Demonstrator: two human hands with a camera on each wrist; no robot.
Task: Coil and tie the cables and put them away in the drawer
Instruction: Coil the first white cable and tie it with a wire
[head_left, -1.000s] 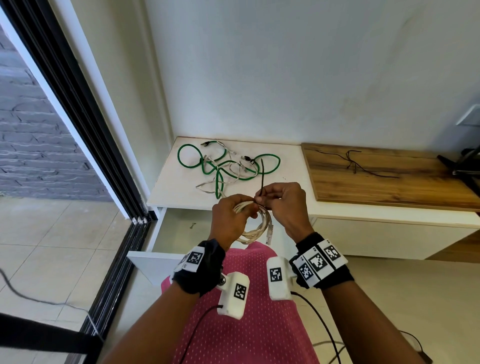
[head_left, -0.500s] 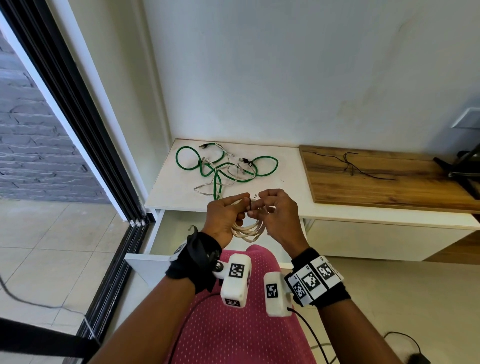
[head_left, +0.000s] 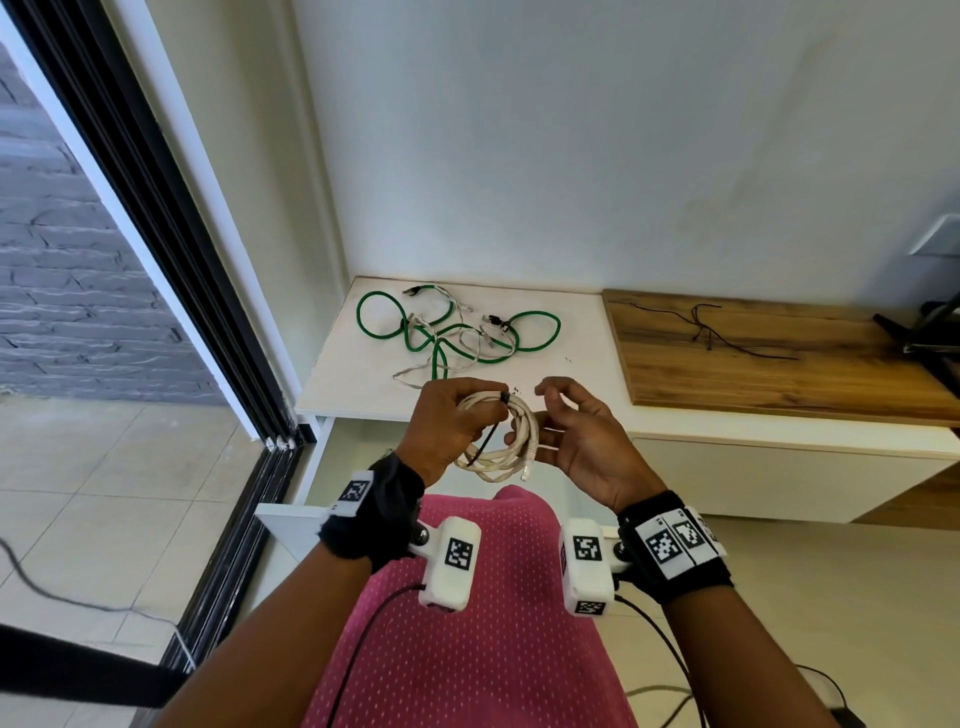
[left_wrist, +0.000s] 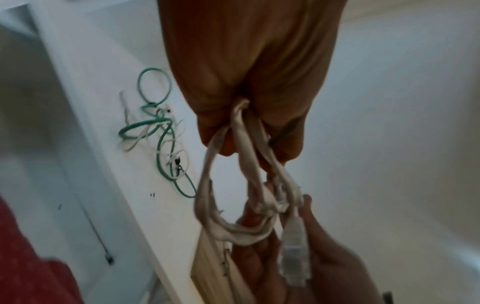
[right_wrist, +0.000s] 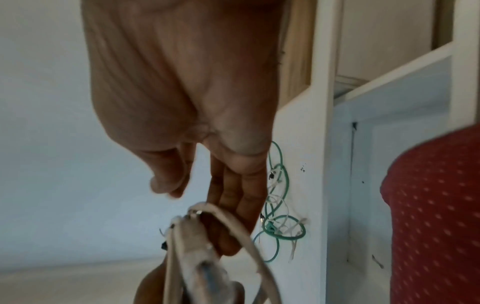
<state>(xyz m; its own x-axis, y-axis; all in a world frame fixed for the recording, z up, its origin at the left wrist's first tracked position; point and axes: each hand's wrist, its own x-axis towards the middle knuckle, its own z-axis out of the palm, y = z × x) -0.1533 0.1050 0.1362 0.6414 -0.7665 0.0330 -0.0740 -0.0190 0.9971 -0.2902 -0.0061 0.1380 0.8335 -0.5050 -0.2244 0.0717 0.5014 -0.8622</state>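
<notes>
A white cable coil (head_left: 511, 452) hangs in front of me above the open drawer (head_left: 337, 462). My left hand (head_left: 485, 410) grips its top, where a black tie (head_left: 504, 398) wraps the strands; the tie's tail hangs down. My right hand (head_left: 535, 418) is open beside the coil, its straight fingers (right_wrist: 241, 205) touching the loops' right side. In the left wrist view the coil (left_wrist: 233, 230) dangles from my curled fingers, a plug (left_wrist: 294, 259) lying across the right palm. A green cable (head_left: 457, 332) and a thin white cable (head_left: 415, 371) lie tangled on the white cabinet top (head_left: 571, 332).
Thin black ties (head_left: 704, 325) lie on the wooden top (head_left: 779, 374) at right. A black sliding-door frame (head_left: 171, 260) stands at left. My pink-clad knee (head_left: 467, 597) is just before the drawer. A dark stand (head_left: 930, 332) sits at far right.
My hands, which pinched the tie together at the coil's top, have come apart. The right hand has let go and opened; the left keeps the tied coil.
</notes>
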